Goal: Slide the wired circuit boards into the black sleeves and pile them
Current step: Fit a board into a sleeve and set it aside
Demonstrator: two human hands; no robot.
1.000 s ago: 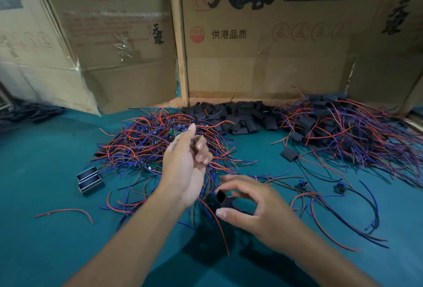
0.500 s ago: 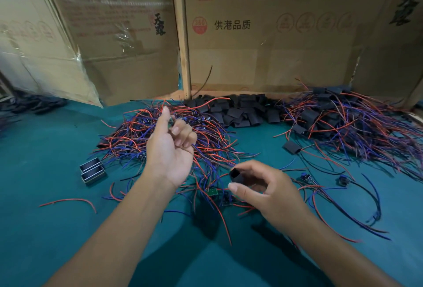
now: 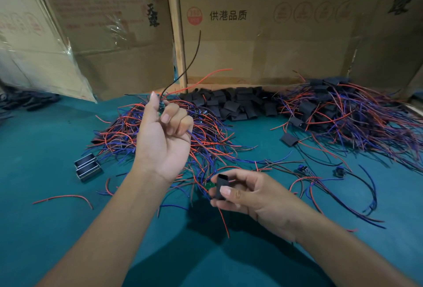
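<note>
Right now my left hand (image 3: 163, 136) is up over the near-left pile of wired circuit boards (image 3: 164, 140). Its fingers are curled, and my thumb and first finger pinch two thin wires, one black wire (image 3: 191, 62) and one red wire (image 3: 201, 79), that stick up toward the far cardboard boxes (image 3: 263, 41). I think a bit of green board shows between my fingers, but it is too small to be sure.

My right hand (image 3: 248, 191) is nearer to me and lower. Its thumb and fingers hold one black sleeve (image 3: 221, 187) upright, with the open end on top. One small green circuit board (image 3: 209, 185) lies on the green table (image 3: 57, 229) just left of that sleeve.

I count three big piles. One is the loose wired boards on the left. One is the empty black sleeves (image 3: 233, 104) at the far middle. One is the finished sleeved boards (image 3: 348, 112) at the far right. Each pile has too many to count.

Two small black boxes (image 3: 88, 167) sit side by side at the left. One loose red wire (image 3: 63, 198) lies near them.
</note>
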